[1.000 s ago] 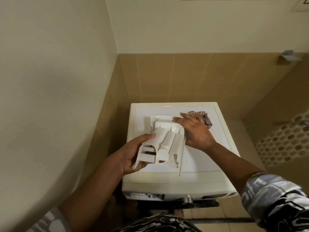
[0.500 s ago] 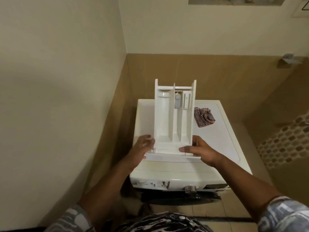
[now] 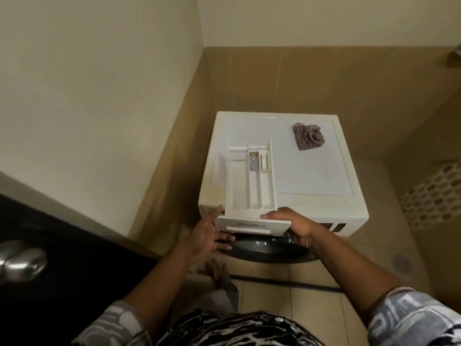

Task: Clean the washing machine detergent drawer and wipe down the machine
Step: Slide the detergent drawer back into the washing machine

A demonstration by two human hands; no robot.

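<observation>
Dim, warm light is falling from above, leaving faint glare on the washing machine [image 3: 311,176]. The door knob [image 3: 21,262] is blurring; walls [image 3: 99,96] are bowing at the edges.

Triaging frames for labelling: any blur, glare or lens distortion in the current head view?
Head view: dim, warm light; the door knob at lower left is smeared and out of focus; the detergent drawer and its logo stay legible; a small highlight sits on the machine's dark door glass; wall edges bow from the wide-angle lens.
</observation>
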